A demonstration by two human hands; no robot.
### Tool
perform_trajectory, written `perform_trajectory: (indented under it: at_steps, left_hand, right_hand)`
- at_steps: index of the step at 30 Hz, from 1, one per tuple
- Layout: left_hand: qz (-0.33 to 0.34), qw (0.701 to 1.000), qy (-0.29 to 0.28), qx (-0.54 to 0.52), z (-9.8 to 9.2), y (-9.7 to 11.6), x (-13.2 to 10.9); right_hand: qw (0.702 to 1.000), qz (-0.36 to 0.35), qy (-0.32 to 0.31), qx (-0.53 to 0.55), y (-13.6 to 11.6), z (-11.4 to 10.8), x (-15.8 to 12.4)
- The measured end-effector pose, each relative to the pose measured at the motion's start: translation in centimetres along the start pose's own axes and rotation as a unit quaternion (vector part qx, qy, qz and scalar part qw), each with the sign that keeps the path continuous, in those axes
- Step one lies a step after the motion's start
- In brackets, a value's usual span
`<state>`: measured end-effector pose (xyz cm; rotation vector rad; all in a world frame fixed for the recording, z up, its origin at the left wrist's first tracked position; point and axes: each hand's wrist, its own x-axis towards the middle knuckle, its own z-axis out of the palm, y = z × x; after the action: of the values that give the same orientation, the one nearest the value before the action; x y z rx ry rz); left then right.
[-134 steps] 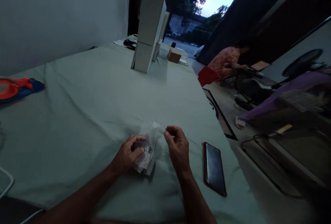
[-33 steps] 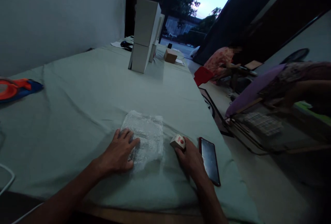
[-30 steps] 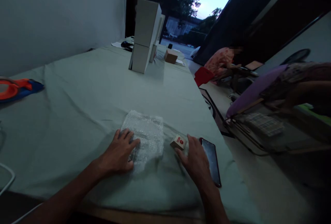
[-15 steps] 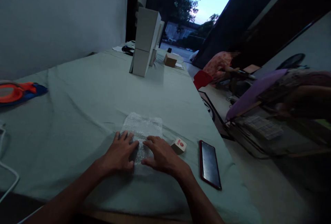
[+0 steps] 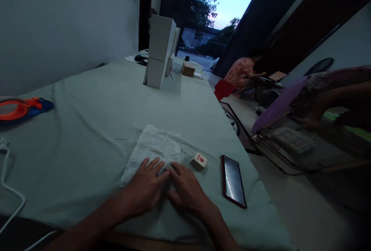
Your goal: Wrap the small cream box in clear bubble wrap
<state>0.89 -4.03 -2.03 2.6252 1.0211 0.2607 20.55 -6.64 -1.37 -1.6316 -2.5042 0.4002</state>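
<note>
Two wide grips, left hand (image 5: 148, 186) and right hand (image 5: 188, 187), rest on bubble wrap (image 5: 155, 139) near the small carton (image 5: 198, 161) on the desk (image 5: 191, 108), and I'd flatten that sheet with light, even pressure.

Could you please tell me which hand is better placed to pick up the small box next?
Probably the right hand: the small box sits close by, just beyond it toward the right. The left hand rests on the bubble wrap, farther from the box.
</note>
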Motion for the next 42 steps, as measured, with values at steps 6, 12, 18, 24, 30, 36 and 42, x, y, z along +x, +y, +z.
perform_trajectory:
  at_steps: [6, 12, 18, 24, 30, 36, 42]
  left_hand:
    - [-0.016, 1.0, -0.009, -0.007, 2.2, 0.4, -0.4]
    - [-0.018, 1.0, 0.005, -0.001, 2.9, 0.1, -0.4]
    - [-0.014, 1.0, 0.016, -0.01, 3.3, 0.1, 0.0]
    - [-0.013, 1.0, 0.015, -0.016, 3.0, 0.2, 0.4]
    - [0.0, 0.999, 0.031, -0.033, 2.8, 0.3, 0.0]
    - [-0.021, 0.994, 0.103, -0.041, 1.7, 0.1, -1.7]
    - [-0.005, 0.991, 0.128, -0.038, 2.4, 0.1, -2.4]
  right_hand:
    - [0.987, 0.0, 0.16, 0.014, 2.6, -0.6, -1.6]
    - [0.952, 0.15, 0.264, -0.042, 8.5, -0.5, -0.9]
    - [0.943, 0.164, 0.286, 0.04, 7.8, -1.1, -0.4]
    - [0.939, 0.046, 0.284, 0.188, 1.2, -1.9, 2.3]
    - [0.963, 0.031, 0.215, 0.16, 1.0, 1.5, 5.9]
    - [0.959, 0.052, 0.205, 0.191, 1.7, 3.0, 5.2]
    - [0.951, 0.067, 0.224, 0.201, 1.8, 3.9, 4.9]
